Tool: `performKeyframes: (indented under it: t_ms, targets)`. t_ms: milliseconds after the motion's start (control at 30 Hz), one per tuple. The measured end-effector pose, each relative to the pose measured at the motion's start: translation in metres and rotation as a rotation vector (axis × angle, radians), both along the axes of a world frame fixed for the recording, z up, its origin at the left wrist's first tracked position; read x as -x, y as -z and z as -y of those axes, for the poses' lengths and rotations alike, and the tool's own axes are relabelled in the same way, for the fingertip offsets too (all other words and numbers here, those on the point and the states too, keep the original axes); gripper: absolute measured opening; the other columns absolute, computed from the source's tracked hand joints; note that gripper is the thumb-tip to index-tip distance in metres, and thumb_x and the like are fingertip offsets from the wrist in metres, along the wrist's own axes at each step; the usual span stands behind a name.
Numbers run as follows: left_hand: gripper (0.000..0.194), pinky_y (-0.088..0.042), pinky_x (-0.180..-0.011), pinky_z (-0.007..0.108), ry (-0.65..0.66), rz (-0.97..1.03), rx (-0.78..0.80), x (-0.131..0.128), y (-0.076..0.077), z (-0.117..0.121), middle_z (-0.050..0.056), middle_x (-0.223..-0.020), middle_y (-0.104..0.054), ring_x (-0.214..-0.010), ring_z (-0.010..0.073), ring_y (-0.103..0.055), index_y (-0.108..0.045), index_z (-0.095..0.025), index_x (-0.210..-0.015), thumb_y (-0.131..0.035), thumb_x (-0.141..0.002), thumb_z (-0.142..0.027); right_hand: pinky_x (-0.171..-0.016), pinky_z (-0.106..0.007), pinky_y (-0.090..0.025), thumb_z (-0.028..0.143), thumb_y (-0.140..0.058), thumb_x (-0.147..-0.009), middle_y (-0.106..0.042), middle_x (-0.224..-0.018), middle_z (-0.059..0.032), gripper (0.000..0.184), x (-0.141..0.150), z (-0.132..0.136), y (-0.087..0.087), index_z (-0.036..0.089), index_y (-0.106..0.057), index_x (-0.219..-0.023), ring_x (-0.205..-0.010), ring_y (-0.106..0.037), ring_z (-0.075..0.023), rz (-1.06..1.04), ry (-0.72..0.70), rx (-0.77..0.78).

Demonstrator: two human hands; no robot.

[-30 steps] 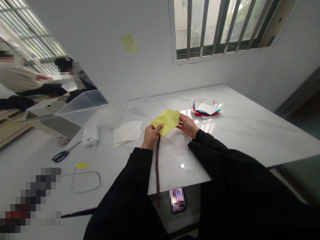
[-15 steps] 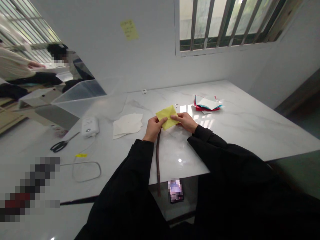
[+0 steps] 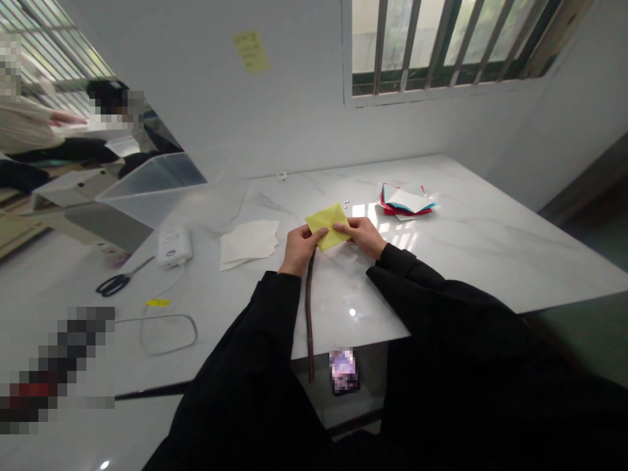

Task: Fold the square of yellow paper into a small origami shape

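Note:
A folded piece of yellow paper is held above the table between both hands. My left hand pinches its left side, thumb on top. On the right side my right hand grips it the same way; the fingers underneath are mostly hidden. Below the left hand a thin brown stick runs toward me and past the table's front edge. Its upper end is hidden by the hand and paper, so I cannot tell whether the hand touches it. Tiny shiny bits lie just beyond the paper.
White paper sheets lie to the left, coloured papers to the right. Scissors, a white power strip with a looped cable, and a clear plastic box occupy the left side. A phone is below the table edge. Two people sit far left.
My hands keep the same hold on the yellow paper. The whole view has shifted very slightly; nothing on the table has visibly moved.

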State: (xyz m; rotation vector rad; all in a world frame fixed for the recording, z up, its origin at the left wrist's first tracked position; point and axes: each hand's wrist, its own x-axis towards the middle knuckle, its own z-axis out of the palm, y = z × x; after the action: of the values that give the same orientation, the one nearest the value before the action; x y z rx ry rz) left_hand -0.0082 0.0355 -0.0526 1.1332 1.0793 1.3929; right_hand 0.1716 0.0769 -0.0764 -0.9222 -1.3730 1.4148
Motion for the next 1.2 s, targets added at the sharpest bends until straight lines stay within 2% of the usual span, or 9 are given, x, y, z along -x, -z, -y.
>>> performKeyframes:
  t_ms: [200, 533, 633, 800, 1033, 1200]
  targets:
    - [0.053, -0.060, -0.095, 0.047, 0.010, 0.027, -0.014, 0.001, 0.002, -0.002, 0.015, -0.102, -0.081, -0.110, 0.0368, -0.074, -0.080, -0.012, -0.092, -0.099, -0.054, -0.043, -0.055, -0.024, -0.036, 0.061, -0.086, -0.070, -0.069, -0.075, -0.0030, 0.052, -0.001, -0.001, -0.001, 0.013, -0.080, -0.091, -0.062, -0.052, -0.0110, -0.006, 0.000, -0.024]
    - [0.053, -0.059, -0.097, 0.046, 0.017, 0.025, -0.014, 0.002, 0.003, -0.004, 0.014, -0.101, -0.082, -0.109, 0.0357, -0.074, -0.081, -0.012, -0.091, -0.099, -0.054, -0.045, -0.055, -0.024, -0.036, 0.065, -0.086, -0.068, -0.070, -0.077, -0.0039, 0.058, 0.001, -0.001, 0.000, 0.013, -0.079, -0.093, -0.062, -0.052, -0.0115, 0.022, 0.008, -0.017]
    - [0.054, -0.058, -0.096, 0.045, 0.009, 0.017, -0.019, 0.002, 0.003, -0.005, 0.015, -0.101, -0.081, -0.104, 0.0342, -0.075, -0.081, -0.011, -0.093, -0.099, -0.054, -0.045, -0.054, -0.024, -0.038, 0.073, -0.083, -0.069, -0.068, -0.076, -0.0036, 0.062, 0.001, -0.002, 0.000, 0.014, -0.076, -0.088, -0.062, -0.052, -0.0112, -0.012, 0.018, 0.008]
    - [0.058, -0.057, -0.097, 0.044, -0.036, 0.004, -0.024, 0.004, 0.003, -0.006, 0.012, -0.099, -0.081, -0.100, 0.0309, -0.075, -0.080, -0.011, -0.096, -0.098, -0.054, -0.047, -0.054, -0.023, -0.045, 0.086, -0.066, -0.079, -0.068, -0.078, -0.0048, 0.069, 0.002, -0.005, 0.000, 0.016, -0.072, -0.082, -0.064, -0.056, -0.0122, -0.040, 0.075, 0.091]
    - [0.057, -0.057, -0.095, 0.043, -0.058, -0.018, -0.029, 0.005, 0.005, -0.006, 0.011, -0.097, -0.080, -0.098, 0.0308, -0.075, -0.080, -0.012, -0.097, -0.097, -0.056, -0.048, -0.053, -0.024, -0.045, 0.089, -0.066, -0.076, -0.064, -0.070, -0.0037, 0.073, 0.001, -0.008, 0.006, 0.016, -0.071, -0.079, -0.060, -0.054, -0.0119, -0.018, 0.006, 0.009]
    - [0.056, -0.057, -0.095, 0.043, -0.058, -0.021, -0.037, 0.005, 0.007, -0.009, 0.010, -0.097, -0.080, -0.096, 0.0296, -0.075, -0.080, -0.012, -0.097, -0.097, -0.057, -0.048, -0.049, -0.024, -0.041, 0.091, -0.063, -0.077, -0.059, -0.062, -0.0023, 0.075, 0.001, -0.010, 0.009, 0.016, -0.067, -0.073, -0.053, -0.050, -0.0109, -0.003, -0.026, -0.038]
